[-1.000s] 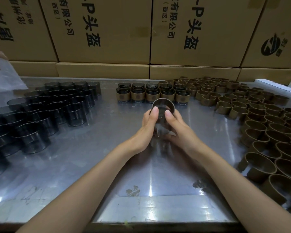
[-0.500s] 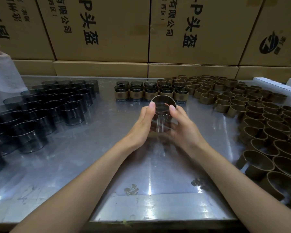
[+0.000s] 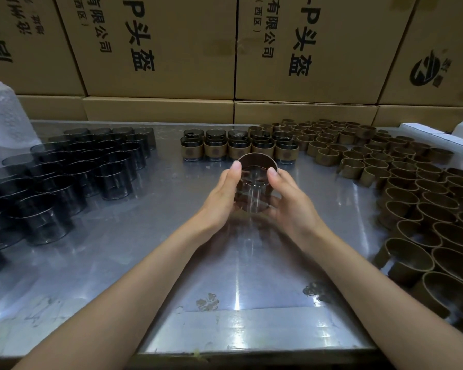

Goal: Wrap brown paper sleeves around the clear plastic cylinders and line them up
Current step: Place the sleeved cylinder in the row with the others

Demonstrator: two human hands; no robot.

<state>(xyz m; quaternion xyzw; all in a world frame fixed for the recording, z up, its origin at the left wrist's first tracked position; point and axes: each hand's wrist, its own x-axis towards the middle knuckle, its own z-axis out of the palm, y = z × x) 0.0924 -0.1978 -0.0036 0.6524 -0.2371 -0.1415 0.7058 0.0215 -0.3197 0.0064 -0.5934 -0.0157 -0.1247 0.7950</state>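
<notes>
Here a clear plastic cylinder [image 3: 252, 195] is held above the middle of the surface [image 3: 134, 263] between the left hand [image 3: 221, 198] and the right hand [image 3: 292, 206]. The grip is formed by curled fingers and thumbs pressed against the cylinder's opposite sides, with each thumb tip at the upper rim. A brown paper sleeve [image 3: 257, 159] is seen around the cylinder's far end. Compared with the frame half a second earlier, the brown band at the rim is shown more distinctly, and the cylinder is held at much the same spot, just short of the finished row; whether the sleeve has been slid further along cannot be judged with certainty through the transparent wall.

Beyond the hands, sleeved cylinders [image 3: 239, 148] are lined up in two short rows. To the left, bare dark-tinted cylinders [image 3: 72, 169] are massed upright, touching one another. To the right, loose brown sleeves [image 3: 412, 198] are spread in a broad curving field toward the near edge. The surface is of reflective metal, marked with smudges and glare. At the far left a white, textured plastic bag [image 3: 6, 124] is seen; white boxes [image 3: 439, 134] lie at the far right. Stacked cardboard cartons [image 3: 155, 49] printed with black characters form the rear wall.
</notes>
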